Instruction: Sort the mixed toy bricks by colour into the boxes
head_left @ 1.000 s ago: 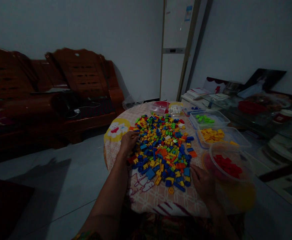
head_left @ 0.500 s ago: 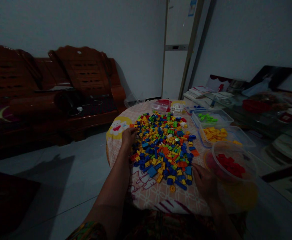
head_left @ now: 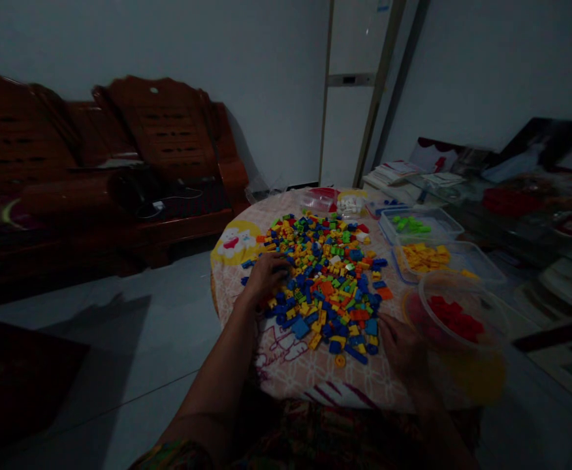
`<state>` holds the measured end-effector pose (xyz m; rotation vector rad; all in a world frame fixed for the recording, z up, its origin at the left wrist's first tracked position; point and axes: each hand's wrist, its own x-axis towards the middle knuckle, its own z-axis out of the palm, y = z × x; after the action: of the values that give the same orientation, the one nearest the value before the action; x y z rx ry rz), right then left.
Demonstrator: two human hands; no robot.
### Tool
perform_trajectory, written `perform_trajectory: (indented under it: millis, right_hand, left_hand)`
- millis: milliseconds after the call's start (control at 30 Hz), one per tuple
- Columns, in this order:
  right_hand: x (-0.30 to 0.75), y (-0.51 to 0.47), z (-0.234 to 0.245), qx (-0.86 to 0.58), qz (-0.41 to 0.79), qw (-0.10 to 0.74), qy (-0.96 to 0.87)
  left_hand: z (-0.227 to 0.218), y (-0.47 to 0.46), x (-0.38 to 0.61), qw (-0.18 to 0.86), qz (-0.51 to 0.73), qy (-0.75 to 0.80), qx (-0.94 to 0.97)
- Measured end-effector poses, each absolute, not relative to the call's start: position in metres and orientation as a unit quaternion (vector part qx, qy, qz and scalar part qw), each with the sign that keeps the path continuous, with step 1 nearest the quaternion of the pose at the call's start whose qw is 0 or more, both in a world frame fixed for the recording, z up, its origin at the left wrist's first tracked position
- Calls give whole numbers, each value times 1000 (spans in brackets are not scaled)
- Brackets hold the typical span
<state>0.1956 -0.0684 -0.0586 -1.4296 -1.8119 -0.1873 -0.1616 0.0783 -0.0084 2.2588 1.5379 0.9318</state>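
A heap of small plastic bricks (head_left: 326, 277) in blue, yellow, green, orange and red covers a round table with a patterned cloth (head_left: 290, 372). My left hand (head_left: 266, 275) lies on the heap's left edge, fingers spread over the bricks. My right hand (head_left: 402, 346) rests on the cloth at the heap's near right corner, fingers loosely curled, nothing visible in it. Beside it stands a round clear tub of red bricks (head_left: 455, 316).
Clear boxes line the table's right side: one with yellow bricks (head_left: 426, 258), one with green bricks (head_left: 411, 225), smaller tubs at the back (head_left: 337, 203). A wooden sofa (head_left: 95, 170) stands left, a cluttered glass table (head_left: 525, 209) right, a tall white appliance (head_left: 352, 91) behind.
My left hand slid right from the heap's edge onto the bricks and its fingers spread. The view shifted slightly; my right hand stayed put.
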Motion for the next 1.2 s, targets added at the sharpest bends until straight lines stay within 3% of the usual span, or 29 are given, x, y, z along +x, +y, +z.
perform_trajectory:
  millis: [233, 500, 800, 1067, 1200]
  right_hand:
    - [196, -69, -58, -561, -69, 398, -722]
    - [196, -70, -58, -559, -63, 398, -724]
    - [198, -69, -63, -562, -65, 398, -722]
    - [197, -69, -61, -557, -67, 401, -724]
    - [198, -69, -60, -555, -66, 403, -725]
  left_hand:
    - [-12, 75, -192, 117, 464, 550, 684]
    - [-16, 75, -195, 122, 360, 572, 727]
    - [-25, 75, -194, 108, 431, 592, 672]
    - [-14, 65, -181, 96, 337, 526, 775]
    - [-9, 66, -186, 103, 411, 535, 731]
